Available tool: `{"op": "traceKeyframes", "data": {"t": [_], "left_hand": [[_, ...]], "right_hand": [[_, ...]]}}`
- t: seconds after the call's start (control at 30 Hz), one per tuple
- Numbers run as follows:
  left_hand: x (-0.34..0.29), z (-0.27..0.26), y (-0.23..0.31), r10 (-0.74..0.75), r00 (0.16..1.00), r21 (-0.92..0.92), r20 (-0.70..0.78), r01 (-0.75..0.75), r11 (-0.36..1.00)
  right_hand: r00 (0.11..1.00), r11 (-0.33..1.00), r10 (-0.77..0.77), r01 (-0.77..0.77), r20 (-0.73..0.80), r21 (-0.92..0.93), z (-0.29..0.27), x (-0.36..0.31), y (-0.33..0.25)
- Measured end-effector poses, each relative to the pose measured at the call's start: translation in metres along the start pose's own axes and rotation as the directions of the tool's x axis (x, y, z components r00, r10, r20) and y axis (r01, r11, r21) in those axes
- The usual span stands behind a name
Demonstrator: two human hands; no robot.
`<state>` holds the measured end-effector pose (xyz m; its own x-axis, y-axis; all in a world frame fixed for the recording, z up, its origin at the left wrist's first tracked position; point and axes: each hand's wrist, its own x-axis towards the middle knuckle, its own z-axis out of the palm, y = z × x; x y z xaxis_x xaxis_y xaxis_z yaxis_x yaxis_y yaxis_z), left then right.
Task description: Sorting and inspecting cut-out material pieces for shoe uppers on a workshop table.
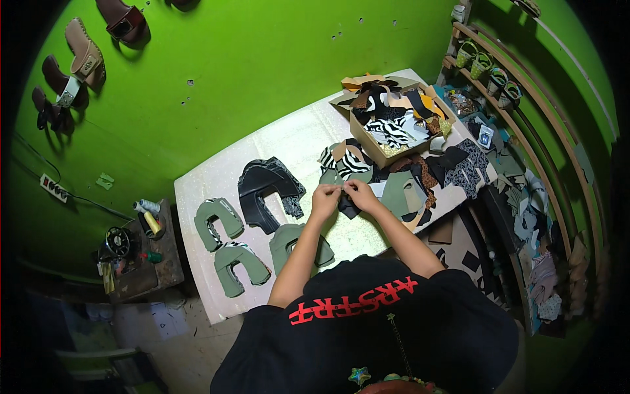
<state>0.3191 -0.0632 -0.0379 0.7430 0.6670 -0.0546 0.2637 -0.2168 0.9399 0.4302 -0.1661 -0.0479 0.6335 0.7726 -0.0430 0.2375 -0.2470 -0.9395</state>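
Note:
My left hand (325, 201) and my right hand (362, 197) meet over the white table (226, 172), fingertips pinched close together. Whatever lies between the fingers is too small to make out. Just beyond them is a heap of cut leather pieces, with a zebra-striped piece (356, 162) and a grey-green piece (330, 177). A larger green piece (396, 192) lies to the right of my right hand. Left of my forearms are stacks of U-shaped pieces: a black stack (261, 190), a green stack (218, 217), another green stack (241, 272) and one partly behind my left arm (283, 244).
A cardboard box (388, 157) full of scraps stands at the table's far right. Patterned scraps (459, 172) lie beside it. Wooden racks (525, 111) holding sandals line the right. A small stand (147, 276) with thread spools (151, 207) is at left. Sandals (85, 56) hang on the green wall.

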Motion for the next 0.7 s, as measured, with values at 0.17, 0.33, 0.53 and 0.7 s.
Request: {"op": "traceKeyframes", "data": {"t": [0.17, 0.33, 0.53, 0.7], "left_hand": [[-0.015, -0.006, 0.02, 0.023, 0.999, -0.106, 0.041, -0.018, 0.994], [-0.028, -0.027, 0.023, 0.064, 0.993, -0.077, 0.096, -0.057, 0.995], [-0.052, -0.064, 0.023, -0.065, 0.998, -0.34, -0.015, 0.056, 0.939], [-0.065, -0.12, 0.024, -0.184, 0.981, -0.587, -0.053, 0.119, 0.8]], "right_hand": [[0.995, 0.961, 0.099, -0.097, 0.006, 0.26, 0.008, -0.005, -0.013], [0.987, 0.938, 0.022, 0.035, -0.162, 0.344, 0.02, -0.004, -0.025], [0.989, 0.847, -0.006, 0.082, -0.145, 0.526, 0.051, -0.008, -0.07], [0.991, 0.914, -0.081, 0.033, 0.104, 0.403, 0.083, -0.018, -0.107]]}}
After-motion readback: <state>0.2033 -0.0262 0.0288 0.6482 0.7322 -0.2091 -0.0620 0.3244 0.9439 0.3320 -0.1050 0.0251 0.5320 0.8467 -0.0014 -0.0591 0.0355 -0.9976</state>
